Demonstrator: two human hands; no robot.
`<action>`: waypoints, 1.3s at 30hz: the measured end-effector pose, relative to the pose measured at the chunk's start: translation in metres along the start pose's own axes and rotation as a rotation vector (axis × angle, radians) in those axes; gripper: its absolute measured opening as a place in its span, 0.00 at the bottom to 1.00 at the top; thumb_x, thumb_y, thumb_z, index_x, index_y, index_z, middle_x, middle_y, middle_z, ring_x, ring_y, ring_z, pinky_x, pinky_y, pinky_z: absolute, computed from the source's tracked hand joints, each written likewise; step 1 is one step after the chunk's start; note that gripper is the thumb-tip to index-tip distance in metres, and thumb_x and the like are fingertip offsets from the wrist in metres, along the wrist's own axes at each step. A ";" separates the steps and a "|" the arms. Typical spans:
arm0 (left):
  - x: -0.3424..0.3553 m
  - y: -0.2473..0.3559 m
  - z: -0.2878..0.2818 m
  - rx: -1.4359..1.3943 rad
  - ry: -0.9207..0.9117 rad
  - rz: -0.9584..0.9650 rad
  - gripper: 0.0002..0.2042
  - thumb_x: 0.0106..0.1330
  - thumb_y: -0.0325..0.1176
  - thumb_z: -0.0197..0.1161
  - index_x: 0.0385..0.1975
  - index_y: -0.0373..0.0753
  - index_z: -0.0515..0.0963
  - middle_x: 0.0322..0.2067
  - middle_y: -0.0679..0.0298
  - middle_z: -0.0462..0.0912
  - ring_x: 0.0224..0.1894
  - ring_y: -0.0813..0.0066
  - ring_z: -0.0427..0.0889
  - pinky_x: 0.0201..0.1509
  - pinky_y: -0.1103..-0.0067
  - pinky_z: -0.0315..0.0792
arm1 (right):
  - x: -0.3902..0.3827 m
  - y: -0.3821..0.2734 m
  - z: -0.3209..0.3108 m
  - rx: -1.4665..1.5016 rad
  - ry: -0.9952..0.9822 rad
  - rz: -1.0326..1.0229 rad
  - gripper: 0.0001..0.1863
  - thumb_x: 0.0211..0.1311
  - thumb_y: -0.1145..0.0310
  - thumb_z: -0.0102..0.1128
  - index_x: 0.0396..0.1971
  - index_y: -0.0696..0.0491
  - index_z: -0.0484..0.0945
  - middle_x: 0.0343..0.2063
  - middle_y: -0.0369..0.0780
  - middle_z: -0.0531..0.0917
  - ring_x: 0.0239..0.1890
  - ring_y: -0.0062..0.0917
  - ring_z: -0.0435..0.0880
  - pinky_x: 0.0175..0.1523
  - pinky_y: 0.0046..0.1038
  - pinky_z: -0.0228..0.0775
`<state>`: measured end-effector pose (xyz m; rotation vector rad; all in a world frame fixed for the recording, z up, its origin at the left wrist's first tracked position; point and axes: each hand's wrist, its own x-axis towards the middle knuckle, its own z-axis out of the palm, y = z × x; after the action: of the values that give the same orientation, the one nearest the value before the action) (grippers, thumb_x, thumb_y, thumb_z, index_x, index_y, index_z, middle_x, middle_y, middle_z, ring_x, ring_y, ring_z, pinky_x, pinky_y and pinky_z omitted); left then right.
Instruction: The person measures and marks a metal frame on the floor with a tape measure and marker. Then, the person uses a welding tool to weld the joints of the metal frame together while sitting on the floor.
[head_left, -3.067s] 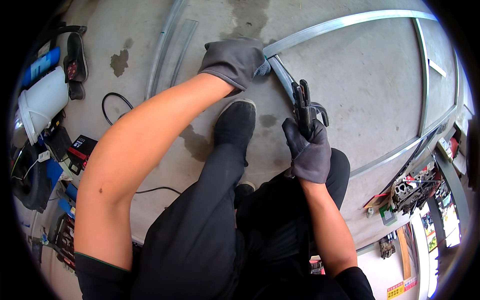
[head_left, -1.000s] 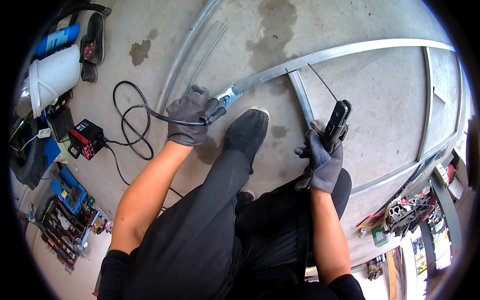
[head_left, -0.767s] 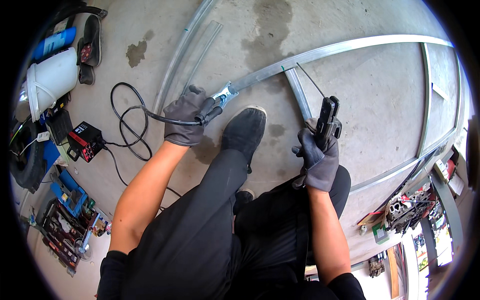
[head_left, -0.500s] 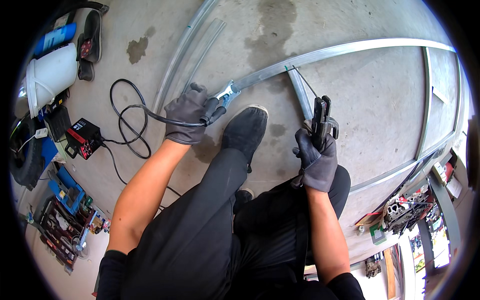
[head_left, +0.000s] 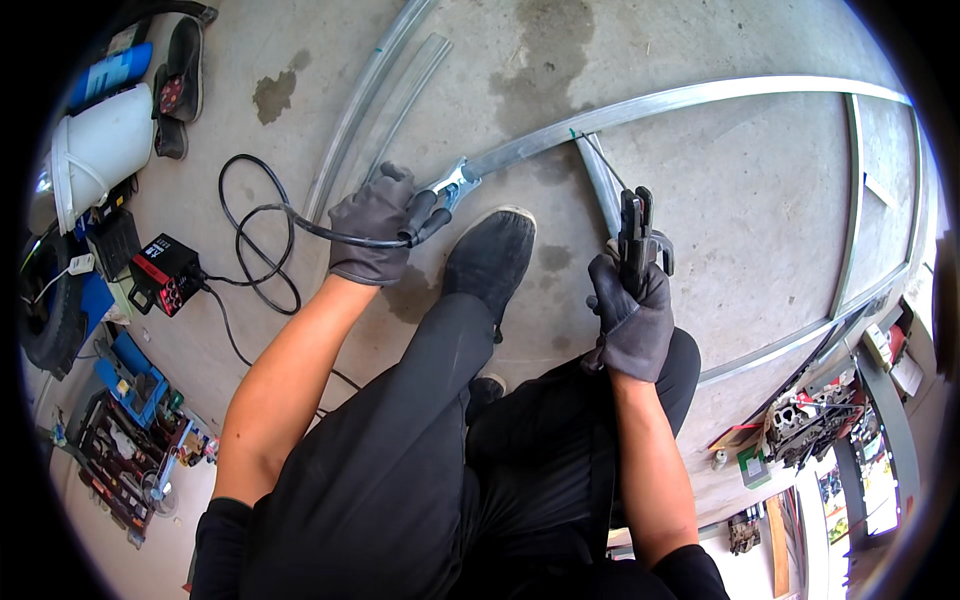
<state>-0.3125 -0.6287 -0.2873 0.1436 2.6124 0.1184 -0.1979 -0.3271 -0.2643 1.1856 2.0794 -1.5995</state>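
Note:
My left hand (head_left: 370,232), in a dark grey glove, is closed round the black handles of a welding ground clamp (head_left: 452,190). The clamp's metal jaws are at the near-left end of a long square steel tube (head_left: 680,98). In my gloved right hand (head_left: 640,330) is a black electrode holder (head_left: 635,230). A thin welding rod (head_left: 606,160) runs from it toward the joint where a short steel tube (head_left: 598,182) meets the long one, by a green mark. Whether the rod's tip touches the metal I cannot tell.
A black cable (head_left: 240,238) loops over the concrete beside a small black-and-red welding machine (head_left: 166,275). Loose metal lengths (head_left: 355,115) lie beyond my left hand. A white bucket (head_left: 105,155) stands far left; tools and parts (head_left: 815,425) lie at right. My shoe (head_left: 490,255) is between my hands.
The electrode holder and rod have shifted slightly left and away from me, with the rod's tip closer to the green mark. My left hand and the clamp have hardly moved.

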 end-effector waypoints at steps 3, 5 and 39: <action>0.000 0.003 -0.003 -0.003 -0.030 -0.030 0.21 0.64 0.45 0.75 0.52 0.43 0.81 0.37 0.54 0.87 0.42 0.47 0.90 0.43 0.56 0.81 | -0.001 -0.003 0.001 0.037 -0.007 0.035 0.18 0.70 0.63 0.78 0.53 0.55 0.86 0.39 0.33 0.89 0.32 0.14 0.84 0.36 0.21 0.81; -0.001 0.001 -0.002 -0.032 -0.028 0.000 0.19 0.65 0.45 0.74 0.51 0.43 0.81 0.37 0.54 0.88 0.43 0.47 0.90 0.43 0.56 0.81 | -0.001 -0.003 0.001 0.060 -0.009 0.037 0.17 0.70 0.63 0.78 0.53 0.55 0.86 0.38 0.33 0.89 0.31 0.14 0.83 0.36 0.21 0.80; 0.001 0.004 -0.006 0.024 -0.054 0.019 0.13 0.66 0.41 0.73 0.45 0.43 0.84 0.35 0.54 0.90 0.41 0.47 0.91 0.43 0.57 0.84 | -0.003 -0.001 -0.001 0.057 -0.010 0.029 0.16 0.71 0.63 0.78 0.53 0.53 0.86 0.36 0.31 0.89 0.31 0.13 0.83 0.36 0.21 0.79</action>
<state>-0.3160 -0.6247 -0.2822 0.1777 2.5600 0.0883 -0.1962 -0.3274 -0.2612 1.2177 2.0136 -1.6579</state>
